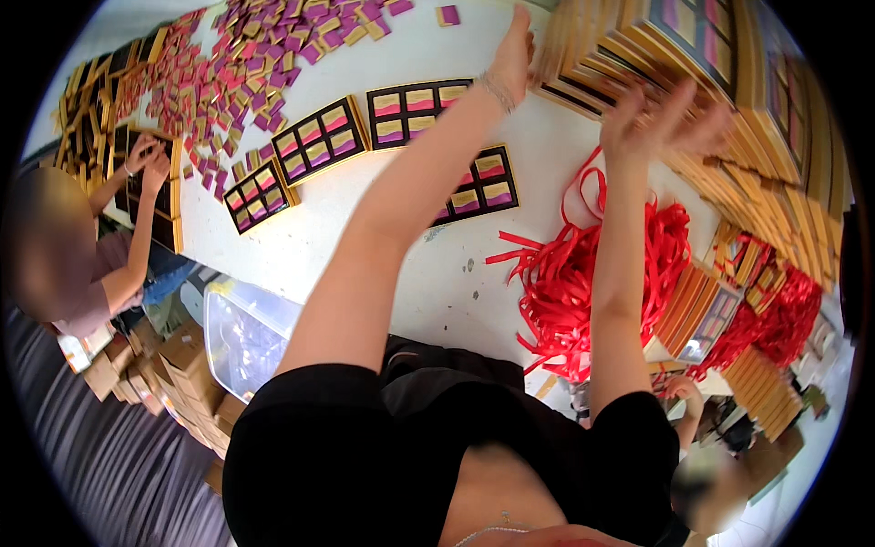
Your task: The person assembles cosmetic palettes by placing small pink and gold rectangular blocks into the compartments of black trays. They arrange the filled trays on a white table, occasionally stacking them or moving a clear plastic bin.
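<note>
Both my arms reach over the white table to a tall stack of gold-edged boxes (629,55) at the far right. My left hand (513,56) is upright at the left side of this stack, fingers stretched out; whether it touches the boxes I cannot tell. At the stack's near side, my right hand (661,128) is blurred, with its fingers spread. Neither hand holds anything that I can see. Several boxes of small gold, pink and purple wrapped squares lie on the table, among them a box (321,143) and one (488,182) partly behind my left forearm.
A heap of red ribbons (556,283) lies beneath my right forearm. Loose wrapped squares (264,64) cover the table's far left. A co-worker's hands (150,164) work over black trays there. More stacked boxes (775,201) line the right side; a clear plastic bin (239,337) stands below the table edge.
</note>
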`<state>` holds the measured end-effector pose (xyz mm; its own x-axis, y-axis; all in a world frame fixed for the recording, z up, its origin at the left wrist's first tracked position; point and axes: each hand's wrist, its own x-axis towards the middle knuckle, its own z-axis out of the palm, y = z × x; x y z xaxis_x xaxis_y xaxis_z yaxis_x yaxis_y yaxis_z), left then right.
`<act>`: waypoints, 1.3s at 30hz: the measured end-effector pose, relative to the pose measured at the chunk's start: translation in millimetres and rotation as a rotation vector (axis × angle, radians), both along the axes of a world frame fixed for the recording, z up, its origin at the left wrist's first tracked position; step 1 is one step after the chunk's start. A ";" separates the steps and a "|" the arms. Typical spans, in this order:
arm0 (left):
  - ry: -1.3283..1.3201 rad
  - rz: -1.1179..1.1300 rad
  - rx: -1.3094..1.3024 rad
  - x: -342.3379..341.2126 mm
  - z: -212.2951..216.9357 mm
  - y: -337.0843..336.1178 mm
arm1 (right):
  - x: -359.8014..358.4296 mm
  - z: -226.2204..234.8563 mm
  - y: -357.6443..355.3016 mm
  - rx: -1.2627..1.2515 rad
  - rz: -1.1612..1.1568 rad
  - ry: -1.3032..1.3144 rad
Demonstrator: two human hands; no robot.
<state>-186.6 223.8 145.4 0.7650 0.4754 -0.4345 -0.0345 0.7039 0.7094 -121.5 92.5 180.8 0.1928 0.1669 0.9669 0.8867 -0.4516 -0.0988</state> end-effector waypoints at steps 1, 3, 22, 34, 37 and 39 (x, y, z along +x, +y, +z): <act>-0.019 0.090 -0.041 -8.6 -23.2 -8.4 | -20.5 -9.5 -17.2 -0.054 0.136 0.158; -0.083 0.185 -0.067 -0.8 -43.0 -15.7 | -55.5 -43.5 -58.0 -0.311 0.420 0.552; 1.337 0.130 1.703 -411.9 -29.2 72.5 | -120.6 -73.9 -30.5 -0.745 0.544 0.818; 1.957 0.515 -0.037 -871.8 -147.2 -138.4 | -465.8 -52.4 0.1 -1.078 1.382 0.911; 2.018 -0.160 0.639 -865.6 -144.1 -76.6 | -541.7 -60.7 -4.7 -1.092 1.507 0.914; 2.049 -0.400 0.851 -876.6 -158.3 -50.5 | -580.1 -74.1 -11.6 -1.148 1.587 0.885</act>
<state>-1063.2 173.3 -12.9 -0.2323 0.9050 -0.3565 0.9271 0.0952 -0.3624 -701.6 80.9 106.7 -0.4371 0.8931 0.1064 0.3655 0.2845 -0.8863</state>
